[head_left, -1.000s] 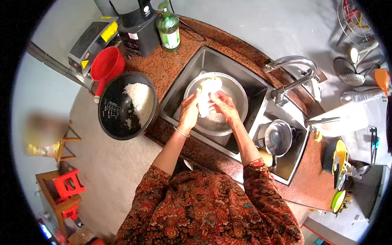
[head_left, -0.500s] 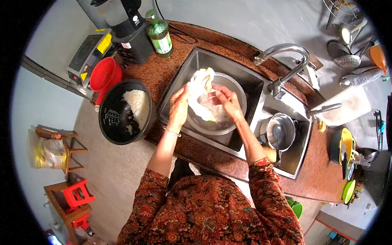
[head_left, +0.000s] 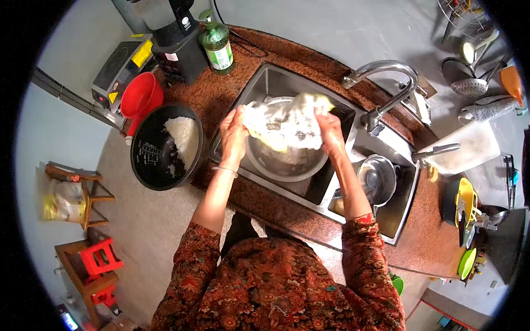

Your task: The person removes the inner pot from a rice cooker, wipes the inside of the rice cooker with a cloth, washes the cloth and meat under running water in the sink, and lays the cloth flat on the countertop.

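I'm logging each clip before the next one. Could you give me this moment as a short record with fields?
Left hand: left hand grips one side of the cloth
Right hand: right hand grips the other side
Cloth: white, spread between the hands, blurred
Below cloth: metal basin in the larger sink bowl
Smaller sink bowl: metal pot
Faucet: faucet, no stream visible
Left side: black pot holding white grains; red dipper; green bottle

White cloth (head_left: 284, 122), bunched up a second ago, then hanging loose by my left hand (head_left: 234, 132), now spread wide above the basin (head_left: 287, 165), blurred. My right hand (head_left: 331, 132), open-fingered before, now grips its other side; hands farther apart.
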### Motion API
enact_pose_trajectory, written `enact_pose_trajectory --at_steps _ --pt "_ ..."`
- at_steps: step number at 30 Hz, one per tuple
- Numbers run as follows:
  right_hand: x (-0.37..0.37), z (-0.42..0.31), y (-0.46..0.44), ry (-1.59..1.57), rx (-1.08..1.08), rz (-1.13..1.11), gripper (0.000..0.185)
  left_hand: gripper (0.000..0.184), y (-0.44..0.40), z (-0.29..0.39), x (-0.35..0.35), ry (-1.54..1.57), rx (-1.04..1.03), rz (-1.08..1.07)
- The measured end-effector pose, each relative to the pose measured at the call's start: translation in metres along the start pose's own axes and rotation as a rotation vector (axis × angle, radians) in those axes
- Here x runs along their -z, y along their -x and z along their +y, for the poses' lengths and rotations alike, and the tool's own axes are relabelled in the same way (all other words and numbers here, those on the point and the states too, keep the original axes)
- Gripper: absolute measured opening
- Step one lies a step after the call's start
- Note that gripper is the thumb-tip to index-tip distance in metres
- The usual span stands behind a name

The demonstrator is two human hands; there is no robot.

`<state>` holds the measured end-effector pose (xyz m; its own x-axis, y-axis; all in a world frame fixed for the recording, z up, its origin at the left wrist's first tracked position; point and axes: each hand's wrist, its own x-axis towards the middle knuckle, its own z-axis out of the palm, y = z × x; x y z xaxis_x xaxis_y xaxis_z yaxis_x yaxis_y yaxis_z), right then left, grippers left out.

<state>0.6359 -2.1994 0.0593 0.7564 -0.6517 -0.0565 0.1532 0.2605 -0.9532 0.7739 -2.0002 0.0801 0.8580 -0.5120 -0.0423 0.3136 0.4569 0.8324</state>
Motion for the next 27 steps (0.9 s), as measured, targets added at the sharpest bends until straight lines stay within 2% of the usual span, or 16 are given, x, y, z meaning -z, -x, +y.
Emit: enact_pose_trajectory --at_steps 1,5,8,9,12,13,14,16,18,20,21,22,23,25,26,27 --pt "-0.018 -0.029 0.012 0.049 -0.008 -0.142 0.02 0.034 -0.011 -0.015 0.01 -0.061 -0.057 -0.003" --pt "-0.005 -0.061 -0.016 -0.339 -0.183 -0.136 0.034 0.034 -0.011 -0.017 0.002 -0.046 0.097 -0.154" --pt "-0.009 -0.077 -0.018 -0.32 -0.212 -0.186 0.035 0.035 -0.004 -0.019 -0.005 -0.315 -0.002 -0.32" --pt "-0.018 -0.083 -0.016 -0.305 -0.21 -0.17 0.035 0.037 -0.008 -0.033 0.005 -0.385 0.005 -0.302" --pt "-0.051 -0.1 0.001 0.119 -0.231 -0.294 0.038 0.035 0.009 -0.05 -0.011 -0.117 0.46 0.068" --pt "-0.071 -0.109 0.013 0.505 -0.228 -0.39 0.042 0.03 0.009 -0.075 -0.005 0.157 0.611 -0.049" --pt "-0.09 -0.109 0.027 0.893 -0.221 -0.478 0.047 0.025 0.017 -0.085 -0.005 0.358 0.472 -0.268" --pt "-0.108 -0.039 0.061 0.866 0.673 -0.56 0.052 0.024 0.028 -0.092 -0.004 0.668 0.361 -0.612" --pt "-0.116 -0.083 0.099 1.176 0.525 -0.658 0.055 0.025 0.026 -0.081 -0.006 0.844 0.353 -0.848" --pt "-0.102 -0.099 0.089 0.429 0.18 -0.696 0.049 0.027 0.026 -0.069 -0.01 1.029 0.356 -1.09" --pt "-0.097 -0.111 0.085 -0.015 -0.159 -0.64 0.041 0.024 0.028 -0.072 -0.01 1.006 0.353 -1.029" --pt "-0.091 -0.101 0.072 -0.31 -0.184 -0.608 0.037 0.023 0.031 -0.081 -0.004 0.897 0.311 -0.886" --pt "-0.087 -0.086 0.058 -0.65 -0.233 -0.623 0.039 0.025 0.036 -0.102 0.002 0.543 0.192 -0.664" --pt "-0.086 -0.031 0.033 -1.131 -0.339 -0.561 0.043 0.034 0.053 -0.138 0.01 -0.88 -0.319 -0.446" --pt "-0.084 -0.012 0.028 -1.246 -0.376 -0.45 0.042 0.039 0.062 -0.147 0.014 -1.126 -0.439 -0.455" --pt "-0.081 0.002 0.029 -1.309 -0.357 -0.329 0.038 0.042 0.076 -0.139 0.007 -0.308 0.059 -0.448"
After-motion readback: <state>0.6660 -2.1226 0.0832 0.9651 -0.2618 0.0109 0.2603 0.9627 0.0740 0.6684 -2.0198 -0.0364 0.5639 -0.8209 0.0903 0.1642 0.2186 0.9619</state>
